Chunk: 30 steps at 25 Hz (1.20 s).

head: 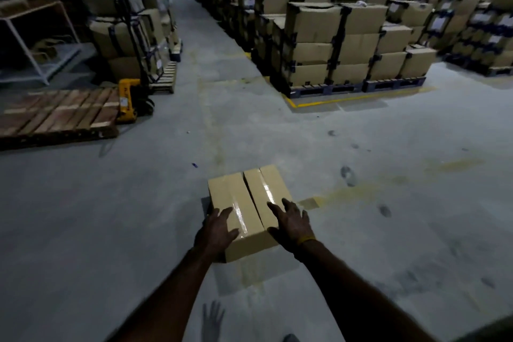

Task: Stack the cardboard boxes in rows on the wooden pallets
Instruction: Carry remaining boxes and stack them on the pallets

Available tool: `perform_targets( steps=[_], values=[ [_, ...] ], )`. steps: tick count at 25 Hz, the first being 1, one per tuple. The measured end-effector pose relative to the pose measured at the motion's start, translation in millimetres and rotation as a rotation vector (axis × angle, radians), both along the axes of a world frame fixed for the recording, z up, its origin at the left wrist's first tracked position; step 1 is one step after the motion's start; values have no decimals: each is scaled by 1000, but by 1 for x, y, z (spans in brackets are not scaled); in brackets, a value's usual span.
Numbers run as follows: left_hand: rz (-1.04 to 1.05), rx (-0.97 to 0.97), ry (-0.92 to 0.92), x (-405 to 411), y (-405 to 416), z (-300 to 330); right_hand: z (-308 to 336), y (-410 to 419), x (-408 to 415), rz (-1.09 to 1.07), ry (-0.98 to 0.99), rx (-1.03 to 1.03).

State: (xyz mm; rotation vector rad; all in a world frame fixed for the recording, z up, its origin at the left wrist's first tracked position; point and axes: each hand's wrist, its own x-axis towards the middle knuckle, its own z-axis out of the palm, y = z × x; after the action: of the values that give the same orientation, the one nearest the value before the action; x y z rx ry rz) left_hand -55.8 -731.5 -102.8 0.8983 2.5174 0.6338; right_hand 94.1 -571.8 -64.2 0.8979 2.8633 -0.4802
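Two taped cardboard boxes lie side by side in front of me above the grey floor: a left box point(230, 197) and a right box point(266, 189). My left hand point(218, 228) lies on the near left corner of the left box, fingers spread and straight. My right hand point(291, 221) rests on the near end of the right box, fingers straight, a yellow band at the wrist. A bare wooden pallet point(58, 114) lies on the floor at the far left.
A yellow pallet jack point(130, 100) stands at the wooden pallet's right end. Rows of stacked boxes on dark pallets point(347, 44) fill the right back, bounded by a yellow floor line point(333, 101). More stacked boxes and a white rack point(33, 44) stand at the left. An aisle runs between.
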Motion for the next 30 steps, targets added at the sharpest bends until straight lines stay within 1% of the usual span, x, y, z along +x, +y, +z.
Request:
perform_targets(
  steps=[4, 7, 13, 18, 22, 25, 28, 30],
  values=[
    [102, -33, -42, -44, 43, -7, -3, 71, -51, 96, 9, -26],
    [136, -29, -73, -63, 70, -16, -14, 110, -80, 142, -41, -32],
    [188, -70, -111, -111, 96, -39, -43, 138, -137, 177, -119, -78],
    [197, -83, -159, -167, 105, -77, -74, 142, -196, 159, -156, -112],
    [208, -109, -213, -224, 118, -136, -127, 148, -255, 131, -223, -117],
    [199, -140, -207, -264, 138, -188, -180, 162, -299, 145, -269, -117],
    [208, -157, -207, -302, 167, -262, -261, 183, -347, 116, -279, -148],
    [217, -177, -192, -323, 185, -320, -325, 197, -378, 113, -321, -159]
  ],
)
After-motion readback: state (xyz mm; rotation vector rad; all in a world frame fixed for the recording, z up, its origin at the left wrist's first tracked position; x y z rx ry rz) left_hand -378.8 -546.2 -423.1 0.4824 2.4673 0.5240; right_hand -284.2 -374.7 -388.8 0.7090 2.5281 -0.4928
